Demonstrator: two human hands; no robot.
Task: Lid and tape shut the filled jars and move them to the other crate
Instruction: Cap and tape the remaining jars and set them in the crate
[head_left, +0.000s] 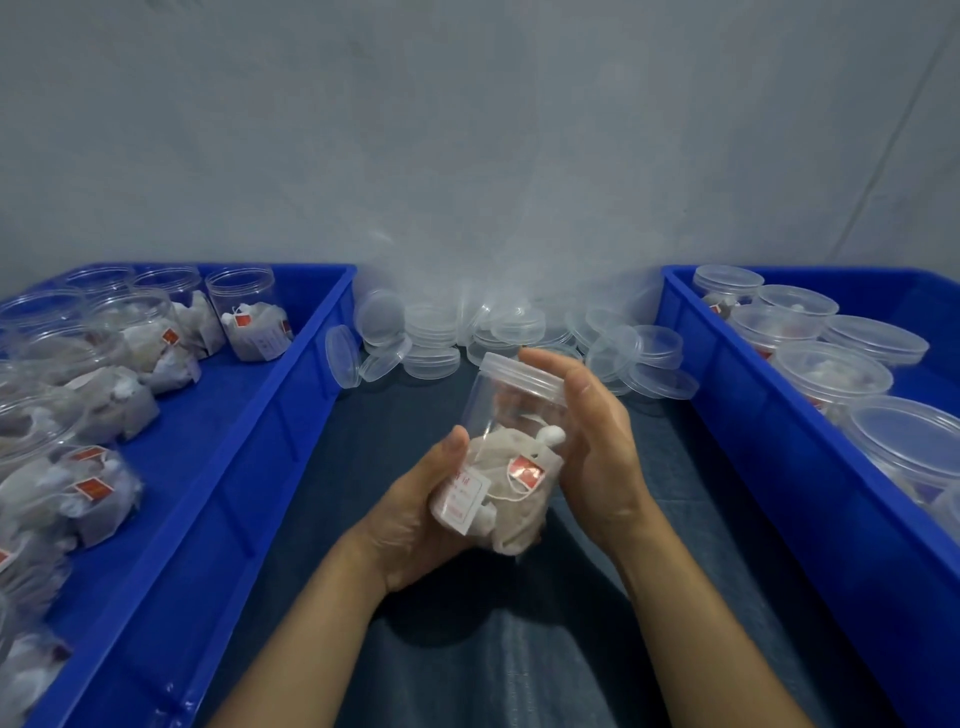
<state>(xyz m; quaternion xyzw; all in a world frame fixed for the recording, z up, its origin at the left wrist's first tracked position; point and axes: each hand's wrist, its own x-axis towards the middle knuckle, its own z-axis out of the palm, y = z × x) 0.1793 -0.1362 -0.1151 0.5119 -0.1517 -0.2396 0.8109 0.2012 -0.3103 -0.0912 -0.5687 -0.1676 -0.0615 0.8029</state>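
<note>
A clear plastic jar (511, 415) holding white tea bags with red tags is tilted away from me above the middle of the table. A clear lid (521, 371) sits on its mouth. My left hand (415, 514) cups the jar's base from below, thumb up its left side. My right hand (597, 441) wraps the jar's right side, fingers curled up around the lid's rim. The blue crate on the left (249, 415) holds several open filled jars (249, 317). The blue crate on the right (753, 415) holds several lidded jars (831, 374).
A heap of loose clear lids (498, 332) lies against the grey wall between the two crates. A dark blue cloth (519, 649) covers the table between the crates, under my forearms.
</note>
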